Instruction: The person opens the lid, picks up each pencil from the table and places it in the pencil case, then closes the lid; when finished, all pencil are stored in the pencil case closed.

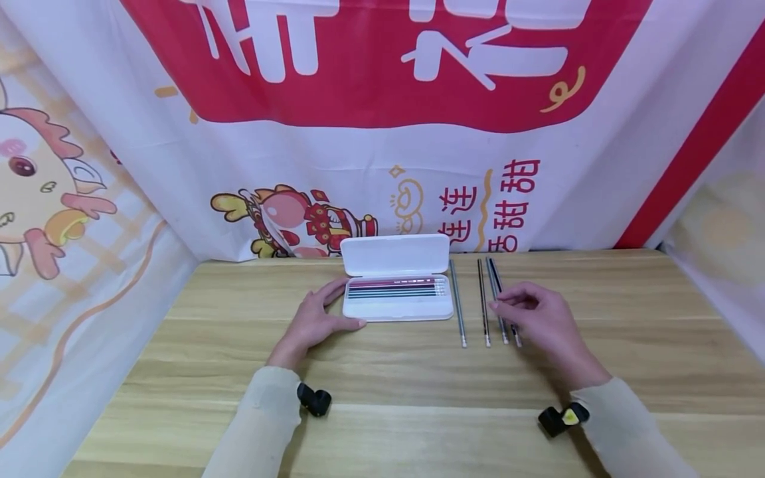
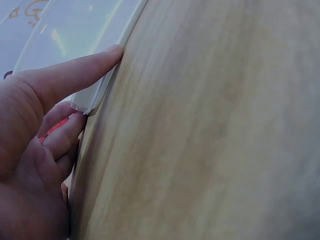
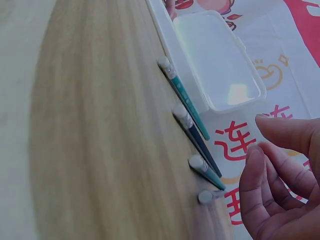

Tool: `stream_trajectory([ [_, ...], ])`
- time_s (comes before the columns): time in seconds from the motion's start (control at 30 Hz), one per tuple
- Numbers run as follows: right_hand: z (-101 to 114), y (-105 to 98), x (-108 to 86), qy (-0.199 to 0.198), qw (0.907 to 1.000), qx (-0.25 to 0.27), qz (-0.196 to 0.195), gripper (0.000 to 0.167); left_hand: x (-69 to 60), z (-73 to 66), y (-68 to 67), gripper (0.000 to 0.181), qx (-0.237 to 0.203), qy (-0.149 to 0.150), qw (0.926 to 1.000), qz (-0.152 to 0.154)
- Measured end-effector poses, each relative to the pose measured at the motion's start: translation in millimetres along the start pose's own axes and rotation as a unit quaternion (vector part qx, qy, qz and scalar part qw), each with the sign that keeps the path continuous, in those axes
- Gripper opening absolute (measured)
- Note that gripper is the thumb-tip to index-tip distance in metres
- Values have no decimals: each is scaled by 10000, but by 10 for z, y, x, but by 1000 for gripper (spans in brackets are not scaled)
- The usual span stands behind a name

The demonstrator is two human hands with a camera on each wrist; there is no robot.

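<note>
My left hand (image 1: 313, 322) grips the front-left corner of the white pencil case (image 1: 397, 312), thumb along the front edge and fingers at its left side. The lid (image 1: 394, 257) stands raised at the back; several pencils (image 1: 391, 290) lie inside. Just right of the case, several loose pencils (image 1: 459, 305) lie roughly parallel, white-tipped ends toward me. Over the rightmost pencils hangs my right hand (image 1: 538, 318). In the right wrist view, a gap shows between the thumb and bent fingers of this hand (image 3: 280, 175), with nothing visibly held; the rightmost pencil (image 3: 205, 197) is partly hidden.
The wooden table (image 1: 406, 438) runs up to a white and red printed cloth (image 1: 370, 153) hanging behind the case. More printed cloth (image 1: 78, 265) hangs along the left side. A small black device is strapped at each wrist.
</note>
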State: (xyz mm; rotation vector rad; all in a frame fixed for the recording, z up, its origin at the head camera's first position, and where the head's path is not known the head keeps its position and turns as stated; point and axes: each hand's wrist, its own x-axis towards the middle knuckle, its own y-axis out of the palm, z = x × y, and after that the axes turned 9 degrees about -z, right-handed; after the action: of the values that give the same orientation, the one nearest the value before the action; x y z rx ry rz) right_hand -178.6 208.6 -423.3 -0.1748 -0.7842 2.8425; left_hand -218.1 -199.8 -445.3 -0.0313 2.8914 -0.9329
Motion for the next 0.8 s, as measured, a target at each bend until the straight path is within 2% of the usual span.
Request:
stream_trajectory([
  [0.4,-169,-200,-84,221,9993,-299,70,46,-15,-30,-13,93,-54,-31,10000,23],
  [0.6,-265,-271,-118,154,9993,-308,175,47,-7,-23,-14,93,-4,-43,10000,18],
  [0.8,-333,-301,-100,110,9975,-657,241,51,-5,-21,-9,93,9,-77,10000,33],
])
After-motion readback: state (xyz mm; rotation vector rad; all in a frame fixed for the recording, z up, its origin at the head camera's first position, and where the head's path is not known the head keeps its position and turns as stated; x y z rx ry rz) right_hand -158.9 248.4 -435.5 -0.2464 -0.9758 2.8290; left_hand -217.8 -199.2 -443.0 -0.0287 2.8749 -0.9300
